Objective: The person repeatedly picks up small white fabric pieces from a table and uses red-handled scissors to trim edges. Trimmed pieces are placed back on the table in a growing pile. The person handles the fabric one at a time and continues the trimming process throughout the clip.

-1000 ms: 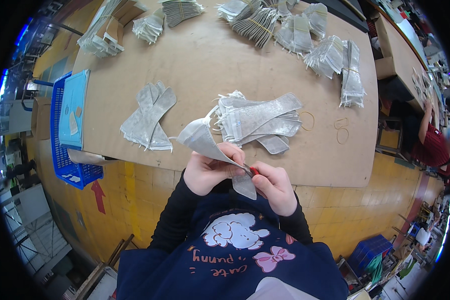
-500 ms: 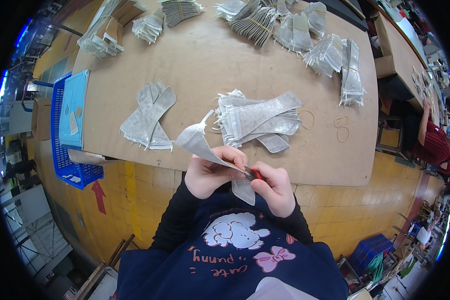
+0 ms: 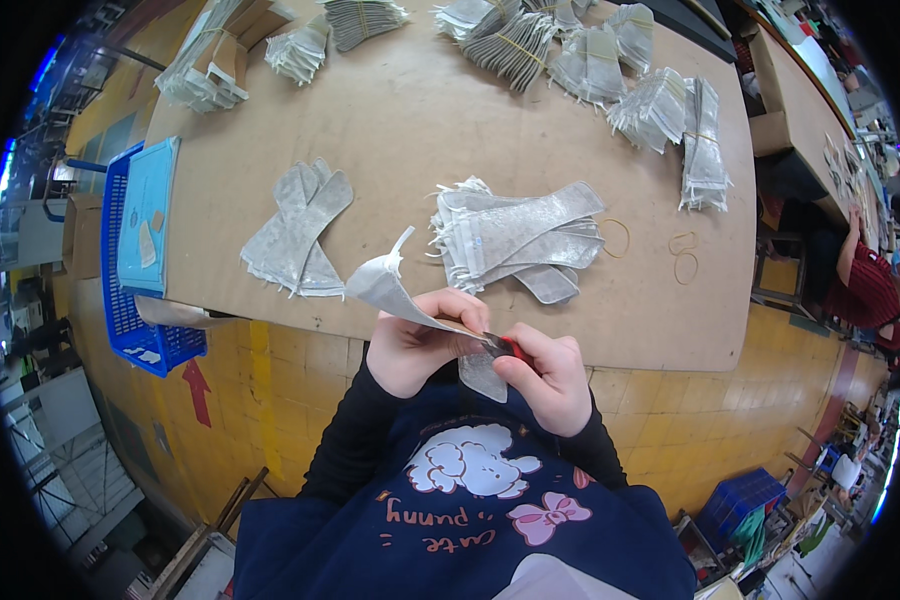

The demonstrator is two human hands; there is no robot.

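Observation:
My left hand [image 3: 417,347] is closed on a grey, suede-like cut piece [image 3: 388,290], pinching it between thumb and fingers. Its wide end, with a white strip sticking up, points up and left; a narrower flap hangs below my fingers. In my right hand [image 3: 552,380] is a small red-handled cutter [image 3: 503,346], its dark jaws against the piece's edge beside my left fingertips. Most of the handle is hidden in my palm. Just beyond my hands lies a stack of similar grey pieces [image 3: 520,235]; a smaller group [image 3: 302,230] lies farther left.
Rubber bands [image 3: 684,258] lie on the brown-topped table [image 3: 390,130], right of the stack. Banded bundles of grey pieces [image 3: 510,50] line the far side. A blue basket [image 3: 120,318] with a light-blue box stands at the left edge. Another person [image 3: 865,285] sits far right.
Both hands have shifted very slightly left, with the grey piece and the cutter. The piece's wide end has tilted a little left. The table's stacks stay in place.

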